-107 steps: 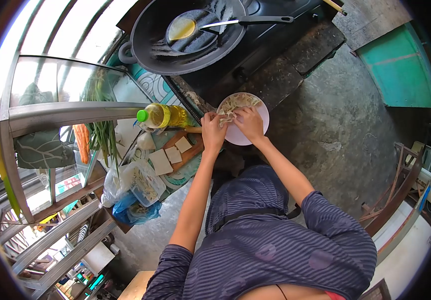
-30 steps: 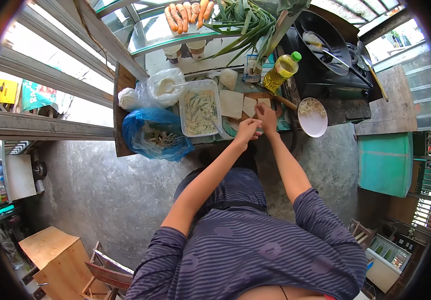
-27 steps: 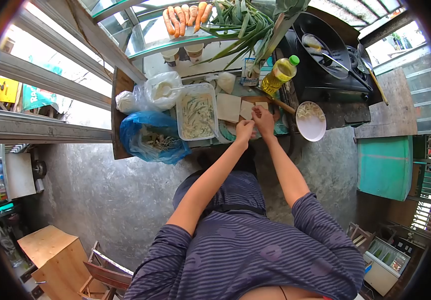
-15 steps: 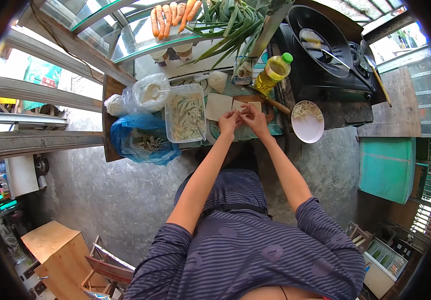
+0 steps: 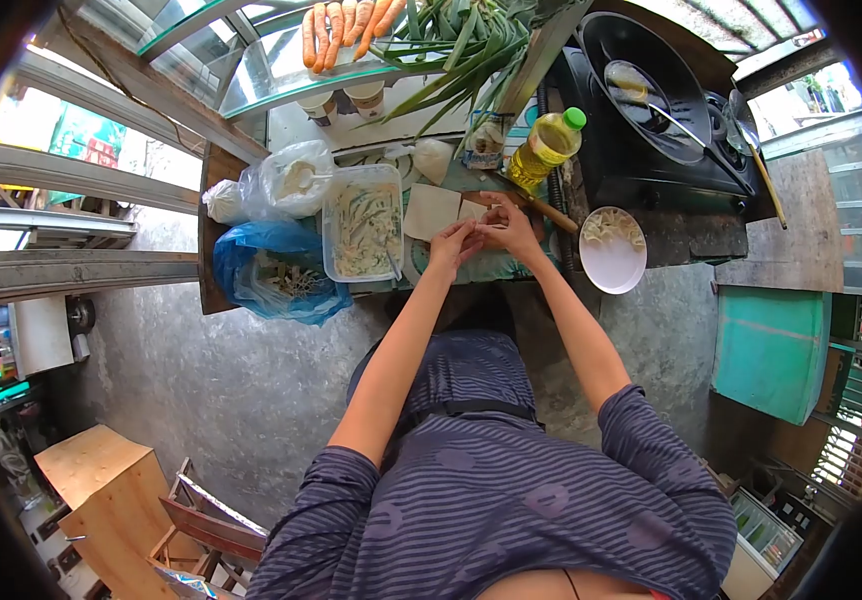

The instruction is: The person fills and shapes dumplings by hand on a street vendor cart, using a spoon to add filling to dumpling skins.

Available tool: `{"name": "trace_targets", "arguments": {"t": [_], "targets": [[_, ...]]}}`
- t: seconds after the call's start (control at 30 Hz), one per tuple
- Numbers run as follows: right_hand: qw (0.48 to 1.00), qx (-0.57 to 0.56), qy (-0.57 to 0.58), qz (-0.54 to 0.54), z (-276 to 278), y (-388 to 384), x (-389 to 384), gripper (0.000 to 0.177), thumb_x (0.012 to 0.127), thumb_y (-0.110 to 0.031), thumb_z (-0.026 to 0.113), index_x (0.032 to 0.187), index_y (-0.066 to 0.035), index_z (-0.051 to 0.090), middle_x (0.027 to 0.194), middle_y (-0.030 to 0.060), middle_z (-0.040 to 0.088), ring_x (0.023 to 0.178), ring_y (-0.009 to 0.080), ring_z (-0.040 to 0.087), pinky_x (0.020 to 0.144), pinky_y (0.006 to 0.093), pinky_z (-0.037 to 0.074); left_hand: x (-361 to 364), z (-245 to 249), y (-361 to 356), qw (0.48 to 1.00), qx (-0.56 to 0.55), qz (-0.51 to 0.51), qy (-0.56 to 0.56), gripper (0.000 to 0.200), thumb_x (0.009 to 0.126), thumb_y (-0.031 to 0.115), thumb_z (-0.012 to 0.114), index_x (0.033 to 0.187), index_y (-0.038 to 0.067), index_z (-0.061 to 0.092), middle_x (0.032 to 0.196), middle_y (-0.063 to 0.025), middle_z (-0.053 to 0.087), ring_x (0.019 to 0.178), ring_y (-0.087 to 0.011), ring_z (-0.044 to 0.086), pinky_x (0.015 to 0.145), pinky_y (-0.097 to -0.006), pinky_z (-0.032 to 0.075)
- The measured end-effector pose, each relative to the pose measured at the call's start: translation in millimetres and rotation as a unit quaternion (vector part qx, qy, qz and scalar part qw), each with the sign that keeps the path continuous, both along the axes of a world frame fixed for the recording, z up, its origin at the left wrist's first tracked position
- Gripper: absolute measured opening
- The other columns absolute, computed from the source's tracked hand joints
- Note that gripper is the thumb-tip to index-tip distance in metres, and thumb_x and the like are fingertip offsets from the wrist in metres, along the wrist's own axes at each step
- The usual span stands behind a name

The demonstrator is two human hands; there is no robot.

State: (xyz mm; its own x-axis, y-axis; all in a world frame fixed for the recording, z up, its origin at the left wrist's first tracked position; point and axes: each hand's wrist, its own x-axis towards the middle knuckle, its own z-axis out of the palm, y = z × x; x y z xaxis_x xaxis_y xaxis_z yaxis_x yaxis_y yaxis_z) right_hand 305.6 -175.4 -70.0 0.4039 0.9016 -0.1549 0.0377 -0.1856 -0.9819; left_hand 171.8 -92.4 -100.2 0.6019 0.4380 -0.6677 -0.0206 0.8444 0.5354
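Above the board at the near edge of the table, my left hand [image 5: 457, 246] and my right hand [image 5: 509, 228] meet with fingertips pinched on a pale dough wrapper [image 5: 473, 209], mostly hidden by the fingers. A stack of square dough wrappers [image 5: 431, 212] lies just left of it. Further left is a clear plastic tub [image 5: 327, 232] of creamy, green-flecked filling [image 5: 369, 235], with a spoon handle [image 5: 394, 264] at its near right corner. On the right, a white plate [image 5: 613, 268] carries several folded, pleated dumplings [image 5: 613, 226].
A bottle of yellow oil [image 5: 543, 155] and a wooden handle [image 5: 549, 212] lie beyond my hands. A black wok [image 5: 671, 130] with a ladle sits on the stove at right. Blue [image 5: 251, 275] and clear [image 5: 296, 180] plastic bags stand left; carrots [image 5: 336, 35] and leeks [image 5: 461, 60] lie on the glass shelf.
My hands have shifted slightly down, with the left fingers turned closer to the right ones. The view has moved a little; the tub, plate and bottle stay in place.
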Motion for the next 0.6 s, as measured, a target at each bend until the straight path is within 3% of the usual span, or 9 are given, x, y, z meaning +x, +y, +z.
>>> {"name": "trace_targets", "arguments": {"t": [0.27,0.37,0.57,0.6], "targets": [[0.999,-0.020,-0.025,0.033,-2,2,9,0.072,0.074,-0.014,0.076,0.138,-0.014,0.043,0.077,0.0027,0.062,0.077,0.0095,0.059,0.072,0.0259,0.047,-1,0,4,0.998,0.041,-0.054,0.015,0.018,0.092,0.018,0.058,0.104,0.004,0.062,0.094,-0.0073,0.067,0.088,-0.0182,0.066,0.079,-0.0301,0.055],[0.998,-0.034,0.004,0.047,-3,3,11,0.067,0.077,-0.013,0.074,0.136,-0.012,0.043,0.082,0.0015,0.059,0.079,0.0085,0.055,0.074,0.0239,0.043,0,1,5,0.995,0.068,-0.073,0.014,0.018,0.092,0.019,0.058,0.102,0.005,0.062,0.093,-0.0075,0.067,0.089,-0.0183,0.066,0.080,-0.0299,0.055],[0.995,-0.087,0.031,0.040,-9,7,19,0.052,0.078,-0.010,0.066,0.128,-0.011,0.051,0.088,0.0038,0.059,0.078,0.0121,0.057,0.074,0.0276,0.047,2,-1,3,0.993,0.108,-0.045,0.025,0.021,0.093,0.021,0.056,0.100,0.001,0.059,0.092,-0.0073,0.065,0.086,-0.0187,0.066,0.074,-0.0285,0.056],[0.996,-0.084,-0.016,0.026,-14,8,21,0.049,0.078,-0.008,0.065,0.125,-0.010,0.053,0.088,0.0041,0.059,0.078,0.0124,0.058,0.073,0.0281,0.048,2,1,3,0.993,0.113,-0.035,0.031,0.022,0.094,0.022,0.056,0.100,0.001,0.059,0.091,-0.0071,0.065,0.085,-0.0186,0.066,0.073,-0.0282,0.057]]}}
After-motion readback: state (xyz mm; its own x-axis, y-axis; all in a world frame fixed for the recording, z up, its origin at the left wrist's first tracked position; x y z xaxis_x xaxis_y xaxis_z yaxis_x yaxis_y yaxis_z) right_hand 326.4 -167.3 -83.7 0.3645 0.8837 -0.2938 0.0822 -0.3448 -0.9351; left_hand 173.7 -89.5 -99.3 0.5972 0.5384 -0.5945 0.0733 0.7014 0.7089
